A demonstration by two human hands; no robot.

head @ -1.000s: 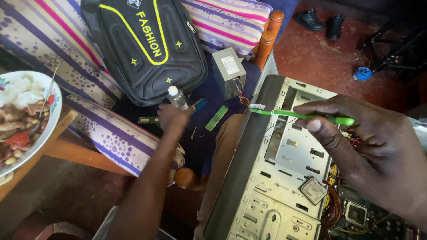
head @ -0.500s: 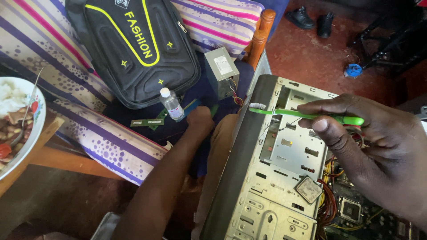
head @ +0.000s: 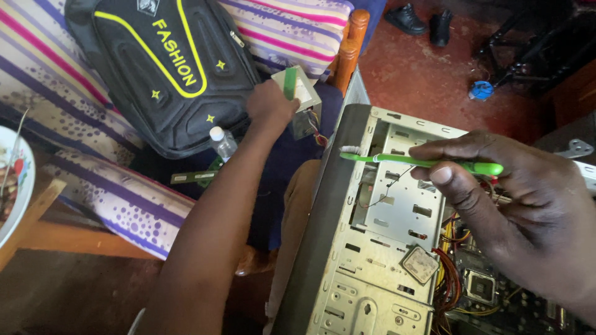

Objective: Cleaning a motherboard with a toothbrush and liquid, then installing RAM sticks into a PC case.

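Note:
My left hand [head: 270,104] reaches out over the sofa and grips a small green memory module [head: 290,83], holding it against a grey power supply box [head: 305,107]. My right hand [head: 521,205] holds a green toothbrush [head: 422,162] by its handle, level over an open metal computer case [head: 372,273]. The bristles point left, at the case's dark side edge. A loose processor chip [head: 420,265] lies on the case's metal tray. Coloured wires and a circuit board [head: 481,286] sit below my right hand.
A black backpack with yellow trim [head: 167,68] lies on the striped sofa [head: 112,198]. A small clear bottle [head: 222,141] and another memory stick [head: 195,177] lie beside it. A plate of food [head: 11,186] sits at the left edge, and black shoes [head: 422,18] are on the red floor.
My left hand has moved from beside the bottle up to the power supply box and has taken hold of the green memory module. The toothbrush has stayed over the case.

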